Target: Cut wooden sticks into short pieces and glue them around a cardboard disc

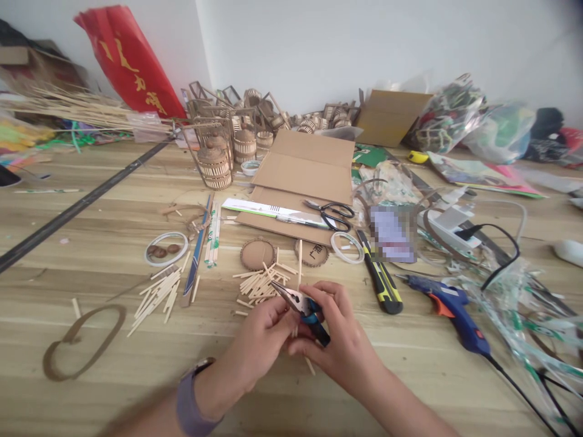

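My right hand (344,334) is closed around the blue-and-black handles of a pair of needle-nose pliers (295,300), whose jaws point up and left. Right beside it, my left hand (262,334) has its thumb and fingers pinched at the pliers' lower side, seemingly on a thin wooden stick (300,264) that rises behind the tool; the grip itself is partly hidden. Just beyond the hands lies a loose pile of short wooden sticks (259,284). Behind the pile are two round cardboard discs with rims, a left disc (257,254) and a right disc (314,254).
A utility knife (385,282) and a blue glue gun (460,309) with its cord lie to the right. Scissors (334,212) rest on cardboard sheets (305,164). On the left are more sticks (159,294), a tape roll (166,249) and a brown strip loop (86,337). Small woven baskets (214,164) stand behind.
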`<state>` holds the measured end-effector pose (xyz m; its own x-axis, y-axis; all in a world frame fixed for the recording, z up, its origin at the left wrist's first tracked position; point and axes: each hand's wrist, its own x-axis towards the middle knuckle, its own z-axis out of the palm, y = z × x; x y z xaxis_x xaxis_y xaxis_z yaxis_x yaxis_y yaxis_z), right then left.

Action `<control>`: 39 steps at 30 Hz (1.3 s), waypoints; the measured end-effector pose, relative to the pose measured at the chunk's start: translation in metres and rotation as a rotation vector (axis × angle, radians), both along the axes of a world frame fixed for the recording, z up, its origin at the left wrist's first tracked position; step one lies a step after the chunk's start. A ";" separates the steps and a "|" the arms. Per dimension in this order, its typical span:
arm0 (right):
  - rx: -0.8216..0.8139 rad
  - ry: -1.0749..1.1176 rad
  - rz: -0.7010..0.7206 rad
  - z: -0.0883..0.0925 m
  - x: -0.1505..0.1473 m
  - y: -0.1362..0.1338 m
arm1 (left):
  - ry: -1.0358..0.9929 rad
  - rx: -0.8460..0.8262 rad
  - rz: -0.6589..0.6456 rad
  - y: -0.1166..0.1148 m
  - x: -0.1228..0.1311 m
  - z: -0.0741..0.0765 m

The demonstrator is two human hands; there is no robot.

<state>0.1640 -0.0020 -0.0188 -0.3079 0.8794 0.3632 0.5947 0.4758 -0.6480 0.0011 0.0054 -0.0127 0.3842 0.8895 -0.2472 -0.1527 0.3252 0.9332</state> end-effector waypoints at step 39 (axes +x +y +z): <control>-0.983 0.292 0.345 0.052 0.028 0.016 | 0.078 -0.177 -0.205 0.010 -0.017 0.017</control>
<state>0.1917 0.0145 0.0328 -0.6105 0.7082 -0.3546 0.2891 -0.2175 -0.9322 -0.0155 0.0156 0.0039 0.5251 0.7357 -0.4278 0.0034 0.5008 0.8655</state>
